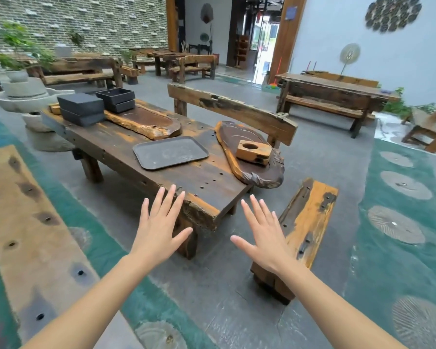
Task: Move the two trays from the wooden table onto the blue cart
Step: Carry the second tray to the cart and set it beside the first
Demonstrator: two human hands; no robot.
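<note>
Head view: one flat dark tray (170,152) visible on wooden table (126,144), empty, near table's middle; long axis runs roughly across table, tilted up toward right; second tray cannot be told apart. Two carved wooden slabs (146,122) (249,157) on table, either side of tray; one wooden block (253,151) on nearer slab. Black boxes (82,109) stacked at table's far end. Left hand (159,222) and right hand (264,235) both spread flat, fingers apart, palms down, holding nothing, hovering before table's near end
</note>
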